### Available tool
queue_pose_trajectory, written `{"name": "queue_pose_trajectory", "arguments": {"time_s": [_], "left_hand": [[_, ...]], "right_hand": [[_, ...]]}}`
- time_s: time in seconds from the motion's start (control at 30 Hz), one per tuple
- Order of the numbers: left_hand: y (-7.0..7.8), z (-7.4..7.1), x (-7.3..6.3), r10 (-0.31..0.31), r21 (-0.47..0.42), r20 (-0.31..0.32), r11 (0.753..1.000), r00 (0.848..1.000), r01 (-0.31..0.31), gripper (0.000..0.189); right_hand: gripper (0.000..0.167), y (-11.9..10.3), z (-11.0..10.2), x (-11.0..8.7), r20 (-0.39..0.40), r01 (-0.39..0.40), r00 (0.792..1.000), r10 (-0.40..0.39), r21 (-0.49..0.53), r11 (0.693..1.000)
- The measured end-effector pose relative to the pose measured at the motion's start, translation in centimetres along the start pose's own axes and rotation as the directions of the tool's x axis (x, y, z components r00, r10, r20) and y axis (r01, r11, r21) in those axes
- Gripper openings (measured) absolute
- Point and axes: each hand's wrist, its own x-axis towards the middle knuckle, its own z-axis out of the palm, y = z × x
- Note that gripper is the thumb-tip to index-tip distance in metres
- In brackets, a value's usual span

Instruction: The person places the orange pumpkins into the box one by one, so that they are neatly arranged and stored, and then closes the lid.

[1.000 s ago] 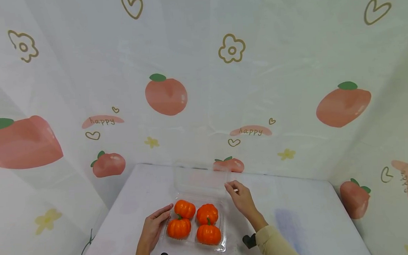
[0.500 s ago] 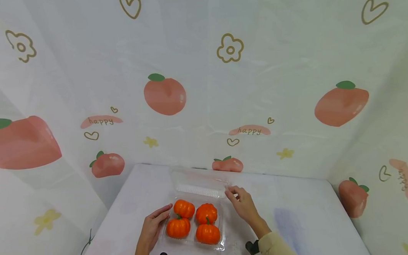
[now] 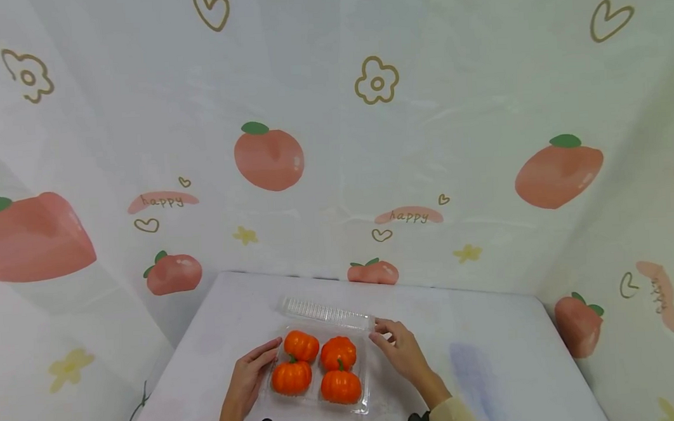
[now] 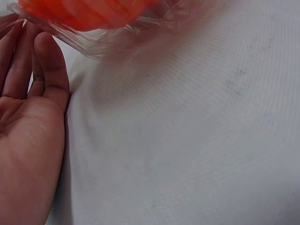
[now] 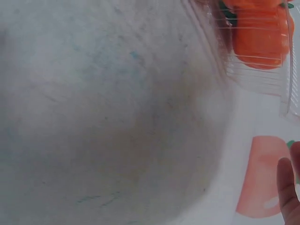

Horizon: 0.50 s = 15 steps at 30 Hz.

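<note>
A clear plastic clamshell container (image 3: 312,399) holds several orange toy pumpkins (image 3: 342,386) with green stems. Its hinged lid (image 3: 325,313) is raised at the back, tilted, with the ridged wall in view. At the container's left side rests my left hand (image 3: 245,379), fingers extended; the left wrist view shows those fingers (image 4: 18,65) against the clear rim. My right hand (image 3: 403,352) has its fingertips right at the lid's right end. In the right wrist view the thumb of that hand (image 5: 287,187) stands apart from the visible plastic.
A white table (image 3: 493,355) with a faint blue stain lies beneath. White cloth (image 3: 307,78) printed with peaches, hearts and flowers surrounds it. A dark cord (image 3: 137,408) hangs at the left edge. Dark straps circle both wrists.
The lid has swung from nearly upright to a lower tilt, bringing its ridged wall into view. My right hand has come down and slightly nearer with it; the left hand stays at the container.
</note>
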Motion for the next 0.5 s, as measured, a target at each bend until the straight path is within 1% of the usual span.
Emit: {"name": "queue_pose_trajectory", "arguments": {"time_s": [0.23,0.3,0.4,0.47,0.5], "left_hand": [[-0.3,0.0,-0.1,-0.002,-0.025,0.005,1.000,1.000,0.002,0.049],[-0.3,-0.1,-0.2,0.012,-0.022,0.006,1.000,1.000,-0.012,0.046],[-0.2,-0.2,-0.2,0.027,-0.012,-0.008,1.000,1.000,-0.027,0.036],[-0.2,-0.3,-0.2,0.034,0.005,-0.012,0.999,0.999,-0.034,0.035],[-0.2,-0.3,-0.2,0.028,0.006,-0.014,1.000,1.000,-0.028,0.036]], "right_hand": [[0.031,0.6,0.3,-1.2,0.005,0.009,1.000,-0.009,-0.028,1.000],[0.029,0.8,0.5,-1.5,0.007,0.011,1.000,-0.011,-0.031,0.999],[0.031,1.0,0.7,-1.8,0.009,0.035,0.999,-0.035,-0.026,0.999],[0.034,1.1,0.8,-2.1,0.022,0.033,0.999,-0.032,-0.024,0.999],[0.036,1.2,0.8,-2.3,0.031,0.039,0.999,-0.038,-0.028,0.999]]}}
